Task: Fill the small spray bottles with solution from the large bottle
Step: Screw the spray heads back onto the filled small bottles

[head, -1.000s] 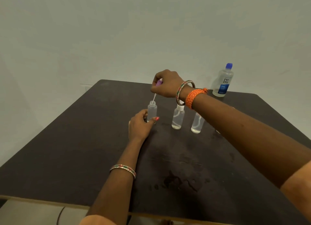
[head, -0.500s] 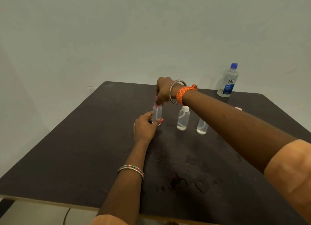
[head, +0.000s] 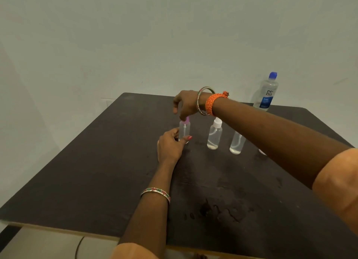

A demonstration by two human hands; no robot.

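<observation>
Our left grip (head: 170, 144) holds the small spray bottle (head: 184, 129) upright on the bench (head: 96, 171); directly above, our right grip (head: 186, 105) pinches its pink cap (head: 187, 119). Cross-threading the cap risks leakage or tipping.

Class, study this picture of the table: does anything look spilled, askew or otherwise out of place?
Yes. Dark wet-looking blotches mark the table near its front edge, as if solution spilled. The small spray bottles and the large bottle stand upright; nothing looks tipped or damaged.
</observation>
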